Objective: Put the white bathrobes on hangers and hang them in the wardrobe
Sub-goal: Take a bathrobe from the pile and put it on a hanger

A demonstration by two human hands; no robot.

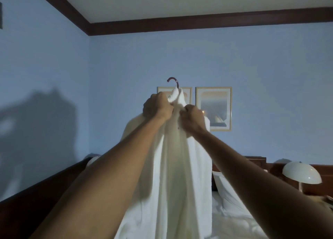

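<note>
Both grips are clenched on cloth — the left hand (158, 106) bunches the collar of the white bathrobe (173, 166), and the right hand (192, 118), just beside it, pinches the opposite lapel. Right above the two grips the dark hook of the hanger (173, 81) pokes out of the collar; the rest of the hanger is buried under the fabric, so how squarely the shoulders sit cannot be told. Below the grips the robe hangs in long folds, held up in the air over the bed (234, 220).

Looks like the hangering step, near its end — the hands seem to be drawing the front closed at the neck. No wardrobe in view. Behind the grips hang two framed pictures (213, 109); low and off past the right hand stands a white lamp (301, 173).

Next up, by my reading: one hand shifts to the hook, the robe is checked for slipping, then carried to the rail.
</note>
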